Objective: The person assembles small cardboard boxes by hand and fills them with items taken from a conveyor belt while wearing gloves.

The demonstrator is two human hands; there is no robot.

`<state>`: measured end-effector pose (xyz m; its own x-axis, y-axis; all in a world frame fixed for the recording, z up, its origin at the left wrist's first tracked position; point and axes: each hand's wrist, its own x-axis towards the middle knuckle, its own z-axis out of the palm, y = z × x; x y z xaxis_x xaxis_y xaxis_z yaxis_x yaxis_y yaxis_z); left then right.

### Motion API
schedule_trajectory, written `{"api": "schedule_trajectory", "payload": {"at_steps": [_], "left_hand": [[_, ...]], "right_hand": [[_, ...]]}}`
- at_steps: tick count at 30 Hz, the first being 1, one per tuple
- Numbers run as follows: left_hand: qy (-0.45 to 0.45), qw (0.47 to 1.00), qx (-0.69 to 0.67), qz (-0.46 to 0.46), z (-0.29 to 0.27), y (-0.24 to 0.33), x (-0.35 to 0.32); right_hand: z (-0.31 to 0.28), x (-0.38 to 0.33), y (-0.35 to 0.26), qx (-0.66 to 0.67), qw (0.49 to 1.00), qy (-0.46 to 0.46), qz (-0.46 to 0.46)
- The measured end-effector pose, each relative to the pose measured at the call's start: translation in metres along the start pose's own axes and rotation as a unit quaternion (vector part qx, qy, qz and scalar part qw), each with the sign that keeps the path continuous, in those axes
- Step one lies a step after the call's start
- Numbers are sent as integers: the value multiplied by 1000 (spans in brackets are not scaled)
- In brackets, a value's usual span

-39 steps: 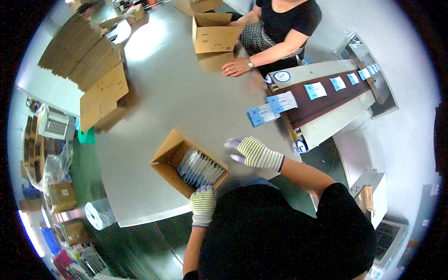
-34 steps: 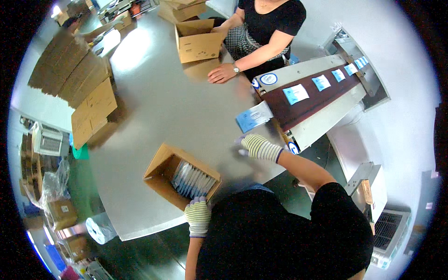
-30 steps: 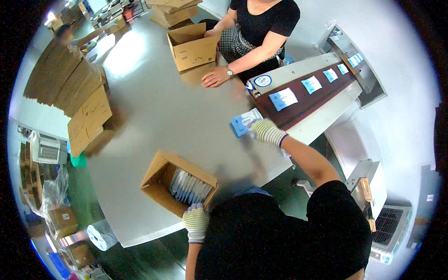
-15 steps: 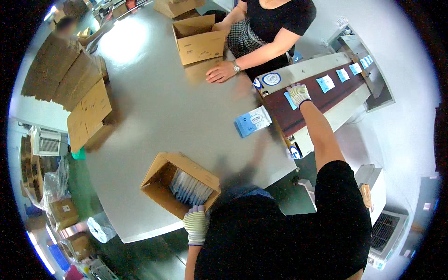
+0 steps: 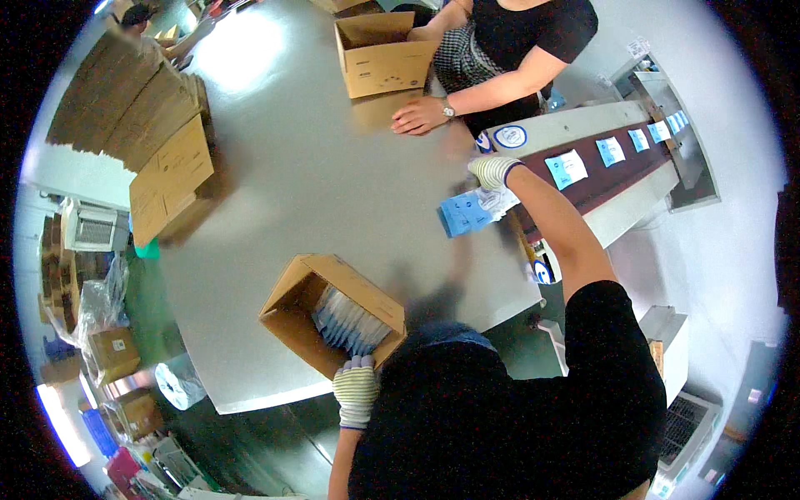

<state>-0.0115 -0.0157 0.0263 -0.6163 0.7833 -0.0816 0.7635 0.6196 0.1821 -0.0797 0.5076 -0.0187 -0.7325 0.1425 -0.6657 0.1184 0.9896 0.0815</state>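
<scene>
L hand [image 5: 357, 392], in a striped knit glove, was at lower ctr of the frame, fingers hooked over the lower rim of the open carton [image 5: 360, 285], grasping it. Carton sat tilted on the grey table [image 5: 292, 175], its mouth toward the left of pic, w/ a row of packed packets [image 5: 348, 323] inside, leaning side by side against its right part. R hand [image 5: 493, 172], same type of glove, was right of ctr, just by the near end of the conveyor, above the white end of the blue-and-white packets [image 5: 467, 213] on the table edge; its fingers were partly hidden, so couldn't tell if it gripped one or was loose. Those looked overlapped, approx. two. More belt packets [image 5: 567, 168] lay spaced out along the dark red conveyor belt [image 5: 600, 185], running to the upper right, thru a wall opening. Top ctr-right: co-worker in a black top, one bare hand [image 5: 421, 115] flat on the table, wristwatch [image 5: 448, 109] on that arm, other arm at a second open carton [image 5: 387, 68]. Upper left: stack of flat cardboard [image 5: 125, 92] w/ a folded carton [image 5: 171, 179] just below. Lower left, off the table: wrapped roll [image 5: 177, 383].
</scene>
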Motion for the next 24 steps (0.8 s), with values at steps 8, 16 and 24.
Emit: {"api": "schedule_trajectory", "payload": {"at_steps": [8, 16, 24], "left_hand": [[35, 999, 8, 10, -1, 2, 4], [34, 999, -13, -17, -2, 5, 1], [26, 1000, 5, -11, -3, 1, -3]], "right_hand": [[66, -5, -48, 294, 926, -227, 72], [102, -107, -200, -81, 984, 158, -26], [119, -104, -221, 263, 946, 160, -98]]}}
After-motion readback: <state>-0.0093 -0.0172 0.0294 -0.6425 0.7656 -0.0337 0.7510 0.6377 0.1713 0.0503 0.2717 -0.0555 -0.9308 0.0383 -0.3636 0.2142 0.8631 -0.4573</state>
